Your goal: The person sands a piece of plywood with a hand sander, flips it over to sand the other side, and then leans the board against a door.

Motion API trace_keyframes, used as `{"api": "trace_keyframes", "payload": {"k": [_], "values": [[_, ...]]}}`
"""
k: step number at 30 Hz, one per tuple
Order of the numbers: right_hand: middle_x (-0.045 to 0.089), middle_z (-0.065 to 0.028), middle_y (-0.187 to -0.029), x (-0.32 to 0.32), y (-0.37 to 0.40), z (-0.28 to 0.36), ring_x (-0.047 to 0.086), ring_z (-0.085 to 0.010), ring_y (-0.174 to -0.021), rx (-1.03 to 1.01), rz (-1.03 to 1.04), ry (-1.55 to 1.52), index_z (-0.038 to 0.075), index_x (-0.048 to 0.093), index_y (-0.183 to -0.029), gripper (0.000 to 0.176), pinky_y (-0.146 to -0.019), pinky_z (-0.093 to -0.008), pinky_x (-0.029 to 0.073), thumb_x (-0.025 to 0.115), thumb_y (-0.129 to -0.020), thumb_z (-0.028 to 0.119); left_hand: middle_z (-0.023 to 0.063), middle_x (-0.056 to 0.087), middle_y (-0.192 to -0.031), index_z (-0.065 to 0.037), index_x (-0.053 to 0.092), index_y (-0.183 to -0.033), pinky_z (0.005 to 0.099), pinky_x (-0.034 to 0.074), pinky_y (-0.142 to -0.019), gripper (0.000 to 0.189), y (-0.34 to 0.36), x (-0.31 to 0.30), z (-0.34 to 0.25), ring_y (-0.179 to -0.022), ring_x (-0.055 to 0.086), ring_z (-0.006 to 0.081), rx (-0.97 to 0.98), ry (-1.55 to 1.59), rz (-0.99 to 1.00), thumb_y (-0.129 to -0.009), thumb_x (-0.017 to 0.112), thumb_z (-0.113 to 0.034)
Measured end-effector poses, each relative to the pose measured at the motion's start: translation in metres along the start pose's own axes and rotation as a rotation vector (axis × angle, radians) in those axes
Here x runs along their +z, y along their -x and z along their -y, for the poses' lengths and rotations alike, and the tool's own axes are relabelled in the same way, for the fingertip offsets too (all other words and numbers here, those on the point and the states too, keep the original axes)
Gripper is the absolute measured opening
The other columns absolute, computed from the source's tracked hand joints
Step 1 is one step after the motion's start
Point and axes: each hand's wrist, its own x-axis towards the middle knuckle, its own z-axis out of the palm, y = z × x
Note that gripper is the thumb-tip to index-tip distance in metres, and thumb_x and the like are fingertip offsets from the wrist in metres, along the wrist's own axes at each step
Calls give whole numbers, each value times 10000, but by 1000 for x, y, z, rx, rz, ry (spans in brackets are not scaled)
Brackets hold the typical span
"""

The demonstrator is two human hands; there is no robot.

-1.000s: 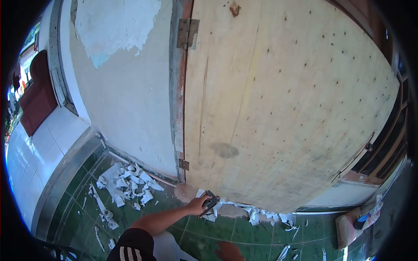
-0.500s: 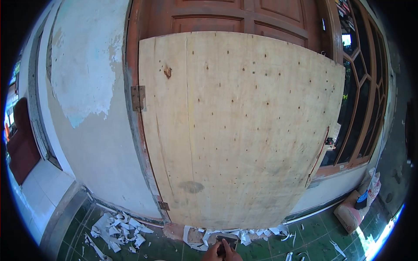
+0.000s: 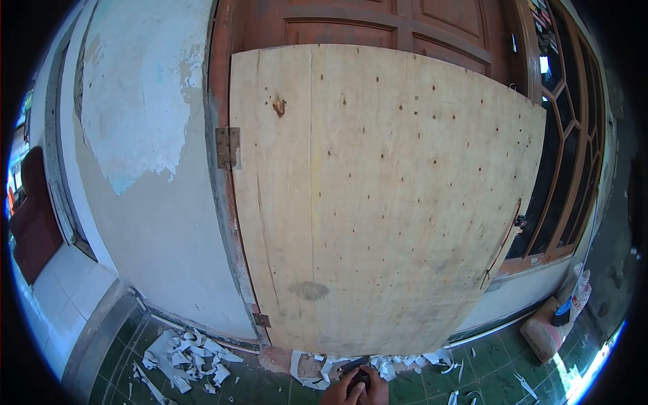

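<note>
At the bottom edge of the head view my left hand (image 3: pixel 337 391) and my right hand (image 3: pixel 375 389) are close together, both closed. Between them they grip a dark flat-ended tool (image 3: pixel 354 365), its handle mostly hidden by my fingers; its exact kind does not show. White peeled strips (image 3: pixel 385 368) lie on the floor just beyond my hands, along the foot of a pale plywood half-door (image 3: pixel 378 202). The plywood stands upright, dotted with small dark marks, with rusty hinges (image 3: pixel 228 148) on its left side.
A heap of white scraps (image 3: pixel 189 358) lies on green floor tiles at the left. A slumped sack (image 3: pixel 543 331) rests by the wall at right, with a blue item (image 3: pixel 561 312) on it. Behind the plywood is a brown panelled door (image 3: pixel 337 30); a window (image 3: pixel 567 135) is at right.
My view has shifted slightly, so the plywood sits farther right. Both hands have moved a little right with the tool, and its flat end is now turned and shows less.
</note>
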Motion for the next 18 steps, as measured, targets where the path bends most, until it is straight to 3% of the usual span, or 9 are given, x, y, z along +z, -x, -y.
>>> {"api": "trace_keyframes", "payload": {"k": [2, 3, 4, 7, 10, 12, 15, 16, 18], "values": [[732, -237, -983, -21, -44, 28, 737, -405, -881, -40, -104, 72, -2, 631, -1254, 426, -800, -455, 590, 705, -888, 203, 146, 709, -889, -45, 604, -1383, 362, 515, -590, 434, -5, -18, -15, -619, 630, 235, -44, 118, -47, -1070, 575, -344], [726, -262, -949, -33, -74, 47, 735, -419, -853, -49, -164, 47, -9, 628, -1247, 411, -779, -459, 590, 709, -896, 187, 77, 678, -753, -24, 656, -1297, 322, 412, -492, 385, -14, -27, -19, -486, 480, 156, 132, 162, -188, -1072, 577, -327], [719, -287, -915, -47, -106, 69, 733, -434, -825, -57, -229, 22, -17, 625, -1240, 396, -758, -463, 590, 714, -903, 171, 73, 684, -765, -27, 657, -1289, 317, 414, -495, 371, -15, -27, -14, -496, 486, 147, 78, 233, -212, -1073, 575, -317], [718, -239, -909, -98, -200, 130, 719, -399, -798, -497, -245, 283, -1, 674, -1199, 421, -718, -454, 584, 791, -897, 268, 55, 703, -810, -29, 658, -1266, 305, 420, -500, 329, -16, -19, 15, -521, 510, 128, -128, 342, -245, -1062, 591, -278], [704, -155, -878, -150, -284, 213, 685, -367, -823, -857, -288, 595, 63, 698, -1197, 372, -741, -450, 562, 778, -914, 291, 69, 714, -838, -33, 655, -1269, 311, 431, -510, 323, -9, -9, 40, -532, 527, 141, -110, 201, -241, -1039, 621, -258], [705, -163, -885, -185, -334, 268, 687, -356, -827, -939, -490, 599, 64, 686, -1203, 339, -736, -444, 555, 751, -937, 264, 85, 723, -858, -34, 653, -1266, 319, 441, -522, 320, -4, -5, 47, -547, 549, 159, -93, 175, -216, -1028, 631, -247], [717, -239, -881, -220, -372, 338, 706, -419, -801, -723, -720, 451, 35, 646, -1204, 309, -743, -475, 563, 668, -991, 257, 109, 730, -887, -41, 656, -1252, 334, 462, -542, 300, -9, -21, 31, -580, 584, 194, -166, 161, -111, -1017, 640, -226], [718, -248, -873, -224, -389, 339, 702, -434, -809, -754, -839, 532, 29, 637, -1193, 296, -742, -490, 561, 654, -996, 249, 117, 731, -896, -44, 658, -1246, 340, 470, -549, 291, -10, -28, 25, -592, 597, 206, -207, 159, -60, -1014, 642, -218], [718, -254, -886, -191, -393, 325, 699, -445, -822, -654, -783, 453, 29, 633, -1181, 278, -745, -498, 557, 651, -993, 233, 130, 728, -903, -44, 658, -1238, 363, 508, -581, 282, -11, -25, 30, -641, 643, 233, -161, 182, -81, -1007, 649, -205]]}}
